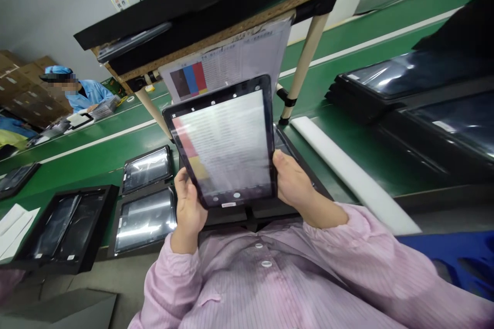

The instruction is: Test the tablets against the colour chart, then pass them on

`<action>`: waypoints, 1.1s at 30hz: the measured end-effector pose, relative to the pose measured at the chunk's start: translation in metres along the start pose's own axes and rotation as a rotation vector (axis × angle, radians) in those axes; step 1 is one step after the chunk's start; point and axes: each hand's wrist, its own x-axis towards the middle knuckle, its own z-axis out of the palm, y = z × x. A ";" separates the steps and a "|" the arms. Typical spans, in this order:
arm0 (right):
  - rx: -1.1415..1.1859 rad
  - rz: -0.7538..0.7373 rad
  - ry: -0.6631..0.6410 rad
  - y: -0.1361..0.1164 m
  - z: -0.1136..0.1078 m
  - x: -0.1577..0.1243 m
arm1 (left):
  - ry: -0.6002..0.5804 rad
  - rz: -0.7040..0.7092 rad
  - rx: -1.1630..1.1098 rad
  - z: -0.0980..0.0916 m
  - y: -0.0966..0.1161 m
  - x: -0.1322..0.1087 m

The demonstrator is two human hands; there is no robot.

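A black tablet (pixel 227 149) is held upright before my chest, its lit screen showing a camera picture of a printed sheet. My left hand (pixel 190 208) grips its lower left edge, and my right hand (pixel 295 182) grips the right edge, thumb along the bezel. Behind the tablet hangs a printed sheet (pixel 239 56) with dark, blue and red colour blocks, fixed under a wooden shelf (pixel 224 36). Below the tablet, a black tray is partly hidden. Left of my left hand lie two tablets (pixel 146 221) (pixel 147 168) in dark trays.
A white foam strip (pixel 351 172) lies to the right on the green bench (pixel 324 128). Stacked black trays with wrapped tablets (pixel 401 74) stand beyond it. At left are another black tray (pixel 102 216) and white papers (pixel 15 229). A co-worker in blue (pixel 90 93) sits far left.
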 end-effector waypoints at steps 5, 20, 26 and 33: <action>-0.305 -0.417 -0.122 -0.033 -0.009 0.002 | 0.105 -0.305 -0.361 0.002 0.008 0.002; -0.533 -0.394 -0.217 -0.026 -0.029 0.023 | 0.169 -0.444 -0.330 -0.007 0.014 -0.017; -0.452 -0.065 0.254 -0.002 -0.086 0.031 | 0.246 -0.625 -0.095 -0.039 0.004 0.012; -0.619 0.144 0.376 0.032 -0.143 0.011 | 0.235 -0.473 0.485 -0.049 -0.015 0.028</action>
